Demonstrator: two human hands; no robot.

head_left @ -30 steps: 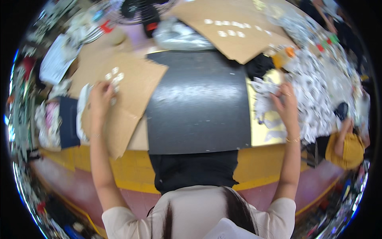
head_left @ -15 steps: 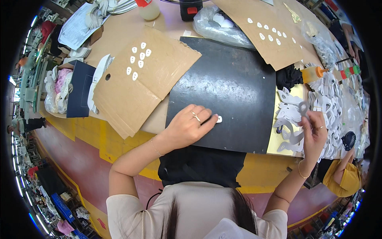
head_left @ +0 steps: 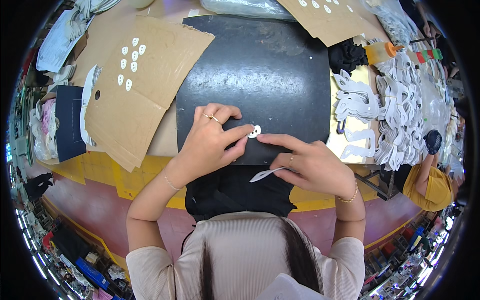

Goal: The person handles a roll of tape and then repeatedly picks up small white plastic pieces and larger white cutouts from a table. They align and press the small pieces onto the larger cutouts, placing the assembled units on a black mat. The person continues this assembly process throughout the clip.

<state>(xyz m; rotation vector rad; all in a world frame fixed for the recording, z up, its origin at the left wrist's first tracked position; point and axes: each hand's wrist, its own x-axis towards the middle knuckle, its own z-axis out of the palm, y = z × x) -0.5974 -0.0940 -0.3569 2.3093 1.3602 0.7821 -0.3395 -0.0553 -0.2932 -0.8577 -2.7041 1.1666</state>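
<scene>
On the left, a brown cardboard sheet (head_left: 145, 85) with small white pieces sits partly on the counter (head_left: 100, 170), safely away from the hands. In the middle, the left hand (head_left: 210, 140) pinches its grip together on a tiny white piece (head_left: 254, 131) lying on the black mat (head_left: 260, 75); being so small, it could slip out and slide off the near edge. On the right, the right hand (head_left: 310, 165) touches that piece with one finger while its other fingers are clamped on a thin white strip (head_left: 265, 174), which could bend or fall if the hand moves fast.

Yellow-edged workbench (head_left: 150, 180), reddish floor (head_left: 100, 210)
</scene>
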